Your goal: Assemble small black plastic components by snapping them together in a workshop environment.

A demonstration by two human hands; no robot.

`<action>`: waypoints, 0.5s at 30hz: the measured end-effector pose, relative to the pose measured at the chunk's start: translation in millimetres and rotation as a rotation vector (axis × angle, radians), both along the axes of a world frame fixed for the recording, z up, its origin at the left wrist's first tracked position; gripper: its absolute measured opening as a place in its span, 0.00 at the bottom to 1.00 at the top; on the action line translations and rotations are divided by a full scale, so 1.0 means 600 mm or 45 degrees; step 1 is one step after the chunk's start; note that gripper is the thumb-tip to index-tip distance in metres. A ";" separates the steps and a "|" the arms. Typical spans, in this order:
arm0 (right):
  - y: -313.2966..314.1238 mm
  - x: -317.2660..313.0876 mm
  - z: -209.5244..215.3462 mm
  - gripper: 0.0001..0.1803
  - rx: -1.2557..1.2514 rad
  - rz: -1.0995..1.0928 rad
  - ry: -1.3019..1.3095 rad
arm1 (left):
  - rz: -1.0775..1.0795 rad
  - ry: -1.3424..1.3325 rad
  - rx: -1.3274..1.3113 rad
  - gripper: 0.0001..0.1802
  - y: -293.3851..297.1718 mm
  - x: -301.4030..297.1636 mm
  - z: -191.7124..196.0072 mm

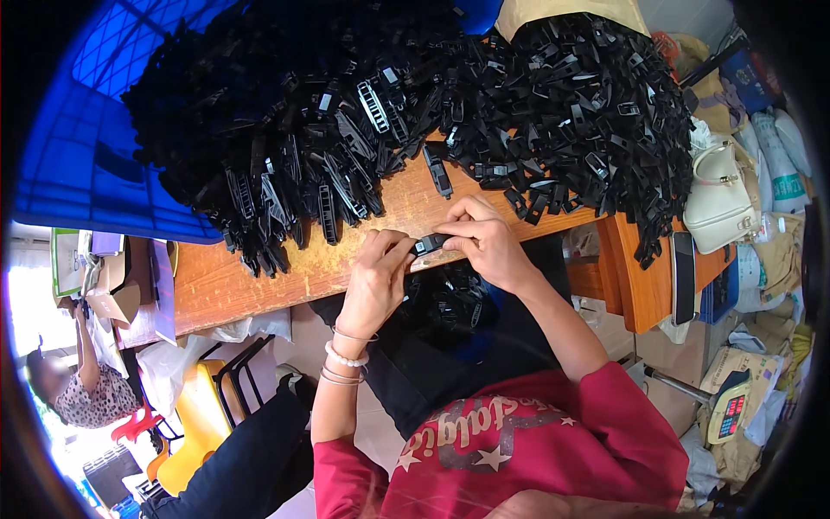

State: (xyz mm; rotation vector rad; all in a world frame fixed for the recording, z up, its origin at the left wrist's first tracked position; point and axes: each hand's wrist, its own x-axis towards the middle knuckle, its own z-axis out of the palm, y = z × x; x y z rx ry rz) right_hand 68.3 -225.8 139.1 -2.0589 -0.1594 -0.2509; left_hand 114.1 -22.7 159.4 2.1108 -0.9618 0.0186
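My left hand (pixel 378 275) and my right hand (pixel 484 235) meet over the front edge of a wooden table (pixel 259 272), both pinching one small black plastic clip (pixel 430 244) between the fingertips. Beaded bracelets circle my left wrist. Two big heaps of the same black plastic clips lie on the table just beyond my hands: one on the left (pixel 294 112) and one on the right (pixel 588 112). More black clips (pixel 450 303) rest in a dark bag on my lap, under my hands.
A blue plastic crate (pixel 78 156) stands at the table's far left. A white handbag (pixel 718 203) sits at the right end, beside a dark phone (pixel 683 277). Sacks and a small scale (pixel 731 406) crowd the floor on the right. Another person (pixel 82 381) works at lower left near a yellow chair (pixel 194 415).
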 end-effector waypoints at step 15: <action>-0.060 0.029 0.010 0.09 -0.823 -0.362 -0.515 | 0.065 -0.270 0.067 0.09 -0.106 0.049 -0.004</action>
